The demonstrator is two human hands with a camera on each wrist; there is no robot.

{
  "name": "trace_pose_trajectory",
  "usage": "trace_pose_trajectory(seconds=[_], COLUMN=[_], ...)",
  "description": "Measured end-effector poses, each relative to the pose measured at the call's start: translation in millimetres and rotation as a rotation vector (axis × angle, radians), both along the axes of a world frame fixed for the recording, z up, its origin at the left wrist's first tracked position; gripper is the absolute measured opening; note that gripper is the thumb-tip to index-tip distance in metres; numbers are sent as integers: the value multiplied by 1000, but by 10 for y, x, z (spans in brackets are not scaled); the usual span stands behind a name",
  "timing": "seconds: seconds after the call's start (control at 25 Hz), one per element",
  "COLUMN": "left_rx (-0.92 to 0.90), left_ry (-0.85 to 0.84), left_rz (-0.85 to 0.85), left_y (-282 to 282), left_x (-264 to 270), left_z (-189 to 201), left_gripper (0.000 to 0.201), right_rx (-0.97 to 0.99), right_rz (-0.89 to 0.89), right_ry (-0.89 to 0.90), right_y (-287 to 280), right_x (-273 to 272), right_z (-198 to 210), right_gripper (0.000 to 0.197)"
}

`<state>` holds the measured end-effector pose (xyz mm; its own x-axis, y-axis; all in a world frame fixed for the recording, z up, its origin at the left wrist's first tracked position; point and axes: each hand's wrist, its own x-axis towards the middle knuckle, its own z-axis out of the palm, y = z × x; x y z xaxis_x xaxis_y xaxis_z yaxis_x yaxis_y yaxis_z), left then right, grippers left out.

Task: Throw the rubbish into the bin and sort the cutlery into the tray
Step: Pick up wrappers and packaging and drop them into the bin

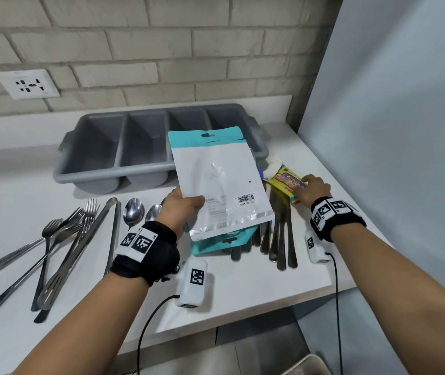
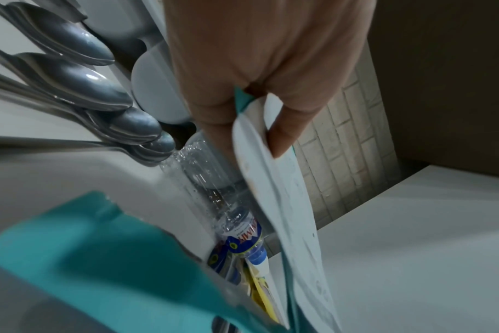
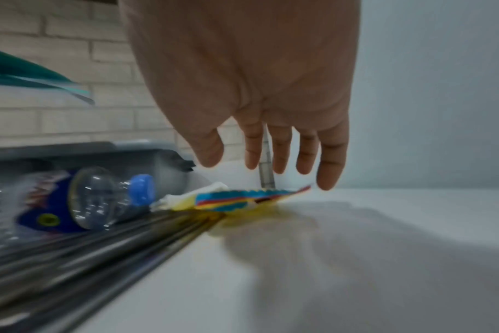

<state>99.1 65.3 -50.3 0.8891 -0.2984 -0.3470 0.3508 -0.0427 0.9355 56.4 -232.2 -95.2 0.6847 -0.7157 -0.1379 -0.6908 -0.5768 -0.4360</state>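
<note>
My left hand pinches the lower corner of a white pouch with a teal top and holds it up above the counter. My right hand reaches with straight, spread fingers over a yellow snack wrapper; whether it touches cannot be told. A clear plastic bottle with a blue cap lies behind the pouch. A second teal pouch lies flat on the knives. The grey four-compartment tray stands at the back.
Forks, tongs and spoons lie on the white counter at the left. A white tissue sits by the wrapper. A grey panel walls the right side. A pale container rim shows below the counter's front edge.
</note>
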Motion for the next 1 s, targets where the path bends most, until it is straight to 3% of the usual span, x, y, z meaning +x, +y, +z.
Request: trace_pose_trajectory(seconds=[0.12, 0.24, 0.36, 0.52, 0.64, 0.8, 0.92, 1.0], left_rx=[23, 47, 56, -18, -63, -43, 19, 71], left_ry=[12, 25, 29, 20, -21, -100, -83, -64], left_rz=[-12, -20, -27, -91, -192, -401, -514, -581], left_y=[-40, -75, -111, -263, -476, -797, -1005, -1149], left_x=[91, 129, 97, -85, -348, -945, -1470, -1885], left_z=[-26, -43, -11, 143, 263, 252, 12, -268], left_gripper=[42, 43, 48, 41, 34, 28, 24, 17], right_rx=[25, 30, 115, 180, 234, 258, 274, 295], right_rz=[-10, -27, -53, -103, -187, -328, -443, -533], right_ry=[91, 131, 100, -40, -283, -597, -684, -650], right_y=[-155, -250, -278, -222, -152, 54, 181, 226], right_x=[137, 217, 161, -180, -639, -1676, -2490, -3019], right_z=[-114, -148, -104, 74, 240, 342, 79, -267], right_gripper=[70, 78, 72, 49, 41, 27, 21, 27])
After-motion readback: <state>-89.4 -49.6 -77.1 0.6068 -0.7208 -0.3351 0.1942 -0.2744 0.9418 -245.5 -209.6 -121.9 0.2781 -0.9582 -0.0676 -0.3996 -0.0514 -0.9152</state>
